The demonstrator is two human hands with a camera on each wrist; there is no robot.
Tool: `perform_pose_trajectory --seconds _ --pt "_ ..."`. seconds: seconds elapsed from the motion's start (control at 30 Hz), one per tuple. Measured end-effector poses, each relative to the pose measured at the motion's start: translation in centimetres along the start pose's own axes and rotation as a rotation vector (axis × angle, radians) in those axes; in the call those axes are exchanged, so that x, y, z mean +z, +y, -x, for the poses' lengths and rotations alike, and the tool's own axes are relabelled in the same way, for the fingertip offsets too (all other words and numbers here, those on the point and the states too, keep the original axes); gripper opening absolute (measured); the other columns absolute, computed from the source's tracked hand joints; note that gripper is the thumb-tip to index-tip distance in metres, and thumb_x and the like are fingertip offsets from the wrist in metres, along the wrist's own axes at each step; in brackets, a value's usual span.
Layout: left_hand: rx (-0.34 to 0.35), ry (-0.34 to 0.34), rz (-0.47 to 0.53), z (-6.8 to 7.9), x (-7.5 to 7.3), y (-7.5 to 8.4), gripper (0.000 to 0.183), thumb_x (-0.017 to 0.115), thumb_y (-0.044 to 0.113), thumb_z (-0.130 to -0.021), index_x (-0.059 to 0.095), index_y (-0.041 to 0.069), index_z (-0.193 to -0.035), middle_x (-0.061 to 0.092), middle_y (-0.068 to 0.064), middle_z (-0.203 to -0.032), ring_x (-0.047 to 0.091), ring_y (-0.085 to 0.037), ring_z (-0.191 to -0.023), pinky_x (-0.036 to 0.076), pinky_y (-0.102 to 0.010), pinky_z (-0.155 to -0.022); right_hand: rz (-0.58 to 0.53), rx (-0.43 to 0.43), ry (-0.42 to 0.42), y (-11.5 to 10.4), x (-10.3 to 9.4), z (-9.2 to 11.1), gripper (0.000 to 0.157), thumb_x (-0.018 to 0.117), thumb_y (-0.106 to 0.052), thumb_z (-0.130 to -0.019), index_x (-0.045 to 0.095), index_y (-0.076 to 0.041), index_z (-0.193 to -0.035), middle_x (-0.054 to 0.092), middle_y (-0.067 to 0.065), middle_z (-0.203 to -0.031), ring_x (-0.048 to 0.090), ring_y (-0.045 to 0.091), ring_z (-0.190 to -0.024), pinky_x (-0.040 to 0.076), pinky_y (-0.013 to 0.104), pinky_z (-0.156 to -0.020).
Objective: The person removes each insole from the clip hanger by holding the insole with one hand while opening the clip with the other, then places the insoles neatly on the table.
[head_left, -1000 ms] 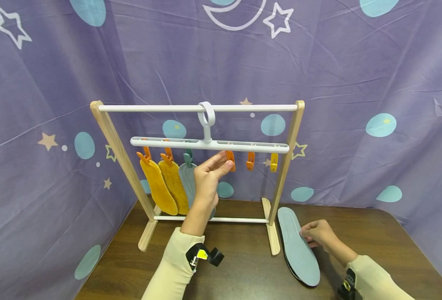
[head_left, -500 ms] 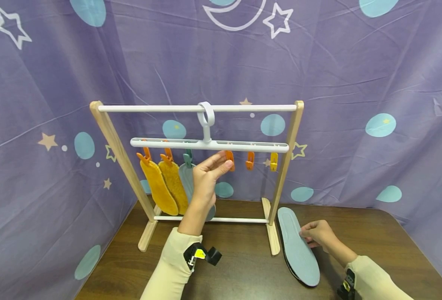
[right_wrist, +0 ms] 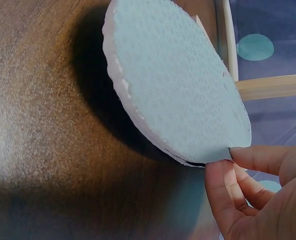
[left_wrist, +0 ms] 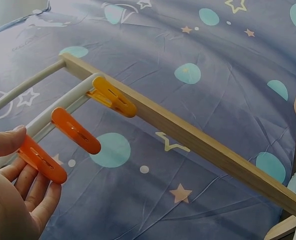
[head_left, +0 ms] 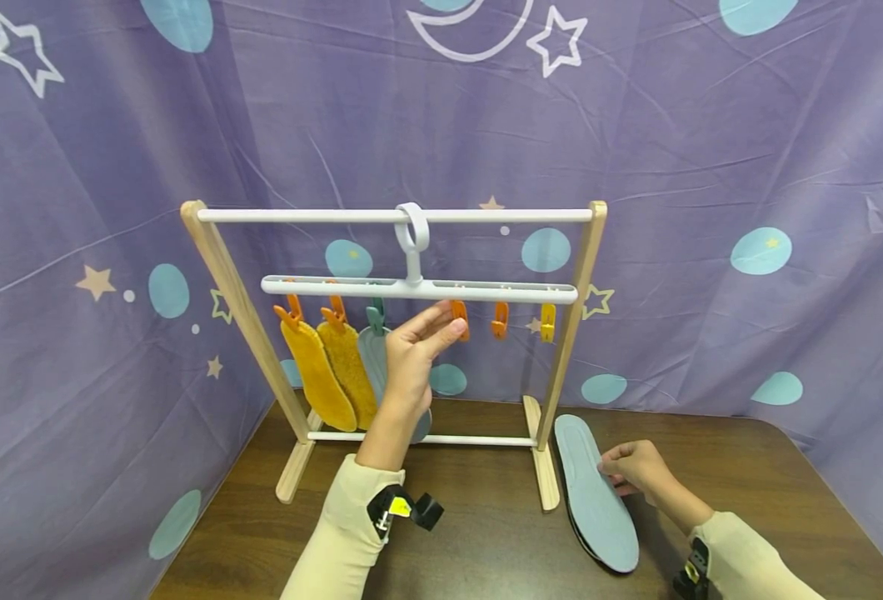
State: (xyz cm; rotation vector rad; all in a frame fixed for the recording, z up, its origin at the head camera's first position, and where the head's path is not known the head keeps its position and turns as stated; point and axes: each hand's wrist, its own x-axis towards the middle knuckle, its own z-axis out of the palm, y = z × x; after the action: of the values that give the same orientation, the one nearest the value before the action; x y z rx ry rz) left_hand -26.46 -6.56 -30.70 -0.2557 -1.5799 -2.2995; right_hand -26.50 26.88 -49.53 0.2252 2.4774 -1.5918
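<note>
My left hand (head_left: 410, 360) pinches an orange clip (left_wrist: 43, 161) that hangs from the white hanger bar (head_left: 479, 292). Thumb and fingers lie on either side of the clip's top part in the left wrist view. On the table at the right, my right hand (head_left: 642, 468) pinches the side edge of a pale blue insole (head_left: 599, 500). Seen from the right wrist, the thumb is on the insole's upper face (right_wrist: 173, 80) and the fingers are at its edge. A dark layer shows beneath the insole. Part of the grey-blue hanging insole (head_left: 372, 358) is hidden behind my left hand.
Two yellow fuzzy insoles (head_left: 314, 375) hang by orange clips at the hanger's left. Another orange clip (head_left: 500, 321) and a yellow clip (head_left: 548, 323) hang at its right. A wooden rack (head_left: 572, 333) carries the hanger on the brown table (head_left: 479, 517), before a purple curtain (head_left: 681, 208).
My left hand and forearm have shifted very slightly left, still with the orange clip. The right hand and the pale blue insole look unmoved.
</note>
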Motion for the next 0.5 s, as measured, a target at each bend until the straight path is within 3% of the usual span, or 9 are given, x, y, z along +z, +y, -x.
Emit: perform_pose_trajectory --seconds 0.5 --pt "0.01 0.001 0.025 -0.31 0.25 -0.04 0.04 0.074 -0.006 -0.085 0.066 -0.013 -0.123 0.076 0.007 -0.088 0.073 -0.006 -0.078 0.059 -0.021 -0.079 0.001 -0.002 -0.003 -0.01 -0.06 0.0 0.014 0.069 0.0 -0.088 0.07 0.013 -0.094 0.067 0.001 -0.071 0.063 0.012 -0.061 0.06 0.031 -0.056"
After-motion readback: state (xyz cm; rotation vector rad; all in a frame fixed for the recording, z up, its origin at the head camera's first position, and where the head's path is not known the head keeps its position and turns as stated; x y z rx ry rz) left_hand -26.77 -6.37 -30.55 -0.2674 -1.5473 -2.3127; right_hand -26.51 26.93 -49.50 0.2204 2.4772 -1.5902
